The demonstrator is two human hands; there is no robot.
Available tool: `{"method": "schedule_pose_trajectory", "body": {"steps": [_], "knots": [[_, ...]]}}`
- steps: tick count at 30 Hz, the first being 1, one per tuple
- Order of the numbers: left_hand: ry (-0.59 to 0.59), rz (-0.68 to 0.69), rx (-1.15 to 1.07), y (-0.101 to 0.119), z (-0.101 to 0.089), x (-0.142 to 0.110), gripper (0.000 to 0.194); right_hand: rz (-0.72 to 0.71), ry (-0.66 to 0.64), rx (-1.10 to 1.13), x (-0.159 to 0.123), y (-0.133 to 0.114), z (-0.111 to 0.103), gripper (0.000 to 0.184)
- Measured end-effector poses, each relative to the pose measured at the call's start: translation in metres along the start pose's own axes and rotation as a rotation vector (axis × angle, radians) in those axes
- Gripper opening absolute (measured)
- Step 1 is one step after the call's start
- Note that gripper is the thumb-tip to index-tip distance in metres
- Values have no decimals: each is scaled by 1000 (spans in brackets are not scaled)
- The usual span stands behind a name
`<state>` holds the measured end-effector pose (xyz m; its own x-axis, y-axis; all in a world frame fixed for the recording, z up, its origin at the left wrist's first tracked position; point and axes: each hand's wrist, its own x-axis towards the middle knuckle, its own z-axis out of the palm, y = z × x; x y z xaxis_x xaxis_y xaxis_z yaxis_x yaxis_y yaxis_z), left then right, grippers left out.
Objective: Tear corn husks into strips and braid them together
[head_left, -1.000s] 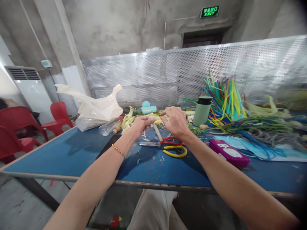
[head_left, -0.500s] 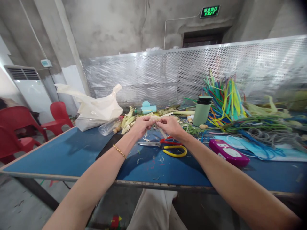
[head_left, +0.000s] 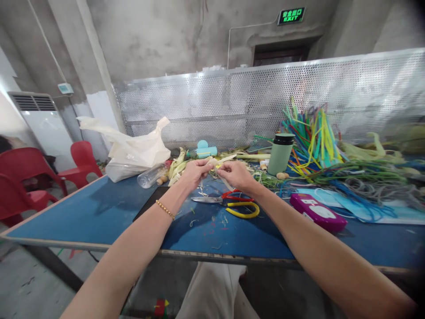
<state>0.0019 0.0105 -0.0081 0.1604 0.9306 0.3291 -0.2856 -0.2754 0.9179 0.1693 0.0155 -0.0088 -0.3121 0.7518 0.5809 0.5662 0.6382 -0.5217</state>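
One pale strip [head_left: 226, 182], one lidded flask [head_left: 280, 156]

A head-worn camera looks forward and down past the nearby hands [head_left: 237, 174] over the blue table [head_left: 86, 212].

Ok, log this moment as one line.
left hand: pinching pale strips | right hand: pinching pale strips | scissors: lying on blue table

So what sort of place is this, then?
Probably a craft workshop or similar workroom: the blue table holds scissors and a bundle of bright strips, and a lit exit sign is on the bare wall behind.
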Motion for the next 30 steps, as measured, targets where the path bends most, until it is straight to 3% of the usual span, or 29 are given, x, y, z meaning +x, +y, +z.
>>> {"method": "schedule_pose_trajectory", "body": {"steps": [7, 12, 18, 23, 30], "knots": [[47, -8, -19, -3, -1, 1, 25, 118, -91, 170, -5, -10, -5, 29], [15, -27, -79, -10, 7, -1, 35, 205, -3, 381, -3, -10, -2, 42], [-17, 108, 95, -9, 13, -6, 60, 348, 81, 613, -2, -7, 3, 38], [-62, 142, 222, -2, 14, -7, 47, 338, 108, 684, -1, -10, 0, 37], [106, 172, 366, 3, 9, -6, 17, 291, 148, 643, 0, -8, -3, 37]]}}
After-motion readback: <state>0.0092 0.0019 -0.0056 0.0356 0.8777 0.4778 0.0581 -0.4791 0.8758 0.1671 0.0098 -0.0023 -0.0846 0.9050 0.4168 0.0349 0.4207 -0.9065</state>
